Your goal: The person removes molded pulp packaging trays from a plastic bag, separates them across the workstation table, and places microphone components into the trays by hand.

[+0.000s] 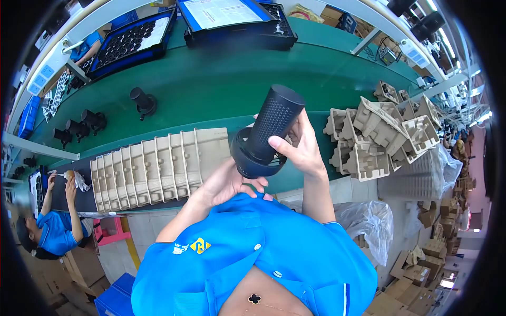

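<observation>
The green counter [200, 84] spreads out beyond my hands, and its near edge is the biggest worry: I have the black unit [275, 121] up in the air close to that edge and near my shirt, so a slip could send it to the floor rather than onto the green.

To the left of my left hand [224, 184] lies the long row of nested pulp trays [153, 168], its near end just beside my wrist. A careless swing of that forearm could knock the row askew. To the right of my right hand [303, 145], the loose tray pile [369, 137] leans every which way; an elbow or a tug there might bring pieces sliding down.

The unit itself is tilted, its perforated cylinder upward and its round base downward. My right hand is clamped on the cylinder, thumb on the near side, fingers wrapped round the far side. If the weight sits mostly low, it could swing or twist in that one grip. My left hand is cupped, fingers partly curled under the base; I can't tell how firmly it bears. Smallest of all, a fingertip could catch in the openwork around the base, or my thumb could smudge or scuff the dark surface.
</observation>
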Action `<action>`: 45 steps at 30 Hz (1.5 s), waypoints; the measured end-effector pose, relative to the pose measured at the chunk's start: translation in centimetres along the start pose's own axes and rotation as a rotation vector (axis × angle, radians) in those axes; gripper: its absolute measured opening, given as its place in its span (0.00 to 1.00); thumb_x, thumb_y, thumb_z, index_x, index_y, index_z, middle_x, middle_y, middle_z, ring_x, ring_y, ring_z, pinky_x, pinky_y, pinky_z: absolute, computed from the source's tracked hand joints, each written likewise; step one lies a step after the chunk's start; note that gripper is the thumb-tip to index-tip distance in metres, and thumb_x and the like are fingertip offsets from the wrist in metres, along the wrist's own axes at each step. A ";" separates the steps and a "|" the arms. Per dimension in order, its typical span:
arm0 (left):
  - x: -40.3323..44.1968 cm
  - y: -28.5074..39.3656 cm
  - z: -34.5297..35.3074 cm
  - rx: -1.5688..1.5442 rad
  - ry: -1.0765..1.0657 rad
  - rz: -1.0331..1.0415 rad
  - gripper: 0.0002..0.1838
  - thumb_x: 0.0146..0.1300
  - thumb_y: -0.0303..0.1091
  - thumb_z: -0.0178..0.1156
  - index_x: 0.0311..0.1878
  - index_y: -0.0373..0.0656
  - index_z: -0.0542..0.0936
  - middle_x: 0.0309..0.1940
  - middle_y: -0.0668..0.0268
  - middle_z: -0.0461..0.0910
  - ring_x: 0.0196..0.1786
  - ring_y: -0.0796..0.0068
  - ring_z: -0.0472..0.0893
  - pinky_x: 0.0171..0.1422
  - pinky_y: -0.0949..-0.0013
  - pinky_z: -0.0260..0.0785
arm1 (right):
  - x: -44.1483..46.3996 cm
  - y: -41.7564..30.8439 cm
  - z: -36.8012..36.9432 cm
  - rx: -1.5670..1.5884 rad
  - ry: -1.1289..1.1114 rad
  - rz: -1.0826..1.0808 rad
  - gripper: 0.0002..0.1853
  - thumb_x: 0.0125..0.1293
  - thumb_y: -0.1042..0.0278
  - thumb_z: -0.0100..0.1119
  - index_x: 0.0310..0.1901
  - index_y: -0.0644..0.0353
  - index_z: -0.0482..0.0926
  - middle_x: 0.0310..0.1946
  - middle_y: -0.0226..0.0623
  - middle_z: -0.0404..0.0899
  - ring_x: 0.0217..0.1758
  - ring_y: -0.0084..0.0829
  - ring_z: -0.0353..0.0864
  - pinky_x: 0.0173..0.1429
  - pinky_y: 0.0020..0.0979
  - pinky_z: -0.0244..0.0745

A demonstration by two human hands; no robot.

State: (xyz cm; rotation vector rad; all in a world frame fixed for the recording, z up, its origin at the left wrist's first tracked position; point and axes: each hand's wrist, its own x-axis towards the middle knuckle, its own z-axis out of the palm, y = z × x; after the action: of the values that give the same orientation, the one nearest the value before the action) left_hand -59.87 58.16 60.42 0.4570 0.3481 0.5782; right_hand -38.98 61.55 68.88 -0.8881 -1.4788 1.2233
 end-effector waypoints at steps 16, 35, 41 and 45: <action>-1.6 0.7 1.2 0.264 0.375 0.522 0.28 0.72 0.31 0.58 0.72 0.41 0.63 0.65 0.60 0.69 0.58 0.66 0.79 0.49 0.63 0.80 | -1.0 1.2 -1.2 0.281 0.121 -0.072 0.44 0.61 0.66 0.73 0.73 0.69 0.57 0.60 0.57 0.75 0.66 0.41 0.76 0.71 0.43 0.71; -1.2 0.6 1.7 0.876 0.482 0.917 0.36 0.53 0.14 0.69 0.65 0.42 0.68 0.67 0.59 0.65 0.68 0.66 0.71 0.62 0.66 0.73 | -2.4 4.0 -1.6 0.312 0.280 0.160 0.33 0.75 0.59 0.56 0.73 0.67 0.57 0.59 0.51 0.73 0.58 0.39 0.82 0.57 0.38 0.85; -0.8 0.2 2.5 0.873 0.471 0.963 0.39 0.55 0.18 0.70 0.69 0.42 0.65 0.68 0.57 0.64 0.71 0.62 0.68 0.69 0.60 0.69 | -2.9 4.1 -2.1 0.466 0.219 0.131 0.40 0.72 0.58 0.59 0.77 0.61 0.49 0.60 0.50 0.72 0.60 0.42 0.80 0.59 0.44 0.84; -0.8 0.1 2.3 0.884 0.393 0.876 0.41 0.56 0.19 0.70 0.72 0.41 0.62 0.68 0.57 0.64 0.71 0.60 0.69 0.70 0.58 0.69 | -3.7 5.7 -3.5 0.587 0.136 0.054 0.46 0.68 0.62 0.65 0.79 0.55 0.44 0.64 0.53 0.69 0.67 0.45 0.74 0.67 0.49 0.76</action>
State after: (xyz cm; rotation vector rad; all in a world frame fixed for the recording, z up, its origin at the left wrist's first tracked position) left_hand -59.46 57.03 62.56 1.3872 0.7939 1.3800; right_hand -34.96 60.23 62.53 -0.5956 -0.9103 1.4961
